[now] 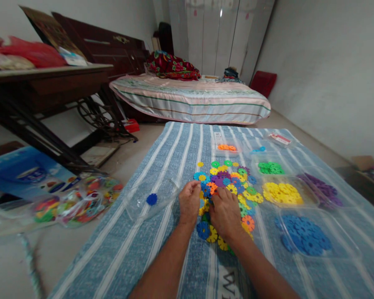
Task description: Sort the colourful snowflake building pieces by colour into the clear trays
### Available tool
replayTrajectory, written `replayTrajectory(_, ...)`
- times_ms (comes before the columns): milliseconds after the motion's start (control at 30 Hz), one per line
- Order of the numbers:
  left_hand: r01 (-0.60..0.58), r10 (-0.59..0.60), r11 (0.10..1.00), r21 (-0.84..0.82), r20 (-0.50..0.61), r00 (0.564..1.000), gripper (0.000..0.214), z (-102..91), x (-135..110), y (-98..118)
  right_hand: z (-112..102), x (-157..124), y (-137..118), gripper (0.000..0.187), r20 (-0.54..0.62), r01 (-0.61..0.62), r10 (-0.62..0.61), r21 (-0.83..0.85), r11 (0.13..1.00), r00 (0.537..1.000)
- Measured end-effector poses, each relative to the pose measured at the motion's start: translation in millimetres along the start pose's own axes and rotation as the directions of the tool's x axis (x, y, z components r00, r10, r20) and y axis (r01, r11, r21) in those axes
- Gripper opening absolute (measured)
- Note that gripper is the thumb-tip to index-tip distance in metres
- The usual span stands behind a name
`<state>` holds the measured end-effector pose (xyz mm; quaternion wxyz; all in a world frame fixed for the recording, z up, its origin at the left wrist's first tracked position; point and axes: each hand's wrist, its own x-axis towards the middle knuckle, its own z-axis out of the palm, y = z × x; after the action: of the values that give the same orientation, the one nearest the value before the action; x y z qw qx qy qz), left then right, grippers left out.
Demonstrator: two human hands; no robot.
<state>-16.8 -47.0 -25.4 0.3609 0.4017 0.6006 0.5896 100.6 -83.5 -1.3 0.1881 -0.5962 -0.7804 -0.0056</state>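
Multicoloured plastic discs (pixel 233 182) are lying heaped mid-way along the blue striped cloth (pixel 162 232); the left hand (pixel 189 203) and right hand (pixel 226 214) are curling their fingers onto the heap's near edge, though whether either is pinching a disc I cannot tell; clear trays (pixel 345 249) on the right are holding blue discs (pixel 305 236) and yellow discs (pixel 282 193).

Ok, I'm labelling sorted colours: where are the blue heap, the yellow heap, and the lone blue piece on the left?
blue heap (pixel 303 240): head view, middle of the heap.
yellow heap (pixel 282 193): head view, middle of the heap.
lone blue piece (pixel 151 199): head view, its centre.
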Motion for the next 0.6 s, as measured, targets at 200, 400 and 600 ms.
replayTrajectory(200,0.005,-0.005,1.000,-0.004,-0.005,1.000,0.019,-0.3,-1,2,4,-1,1,0.014,-0.056,0.041,-0.043,-0.042,0.998,0.998)
replayTrajectory(400,0.002,-0.002,1.000,0.004,-0.009,1.000,0.021,-0.9,0,-1,7,-1,7,0.022,-0.238,0.116,-0.087,0.110,0.987,0.967)
replayTrajectory(600,0.011,-0.010,1.000,0.009,-0.014,1.000,0.020,-0.2,-2,6,-2,3,18,0.021,-0.236,0.049,0.086,0.513,0.857,0.968)
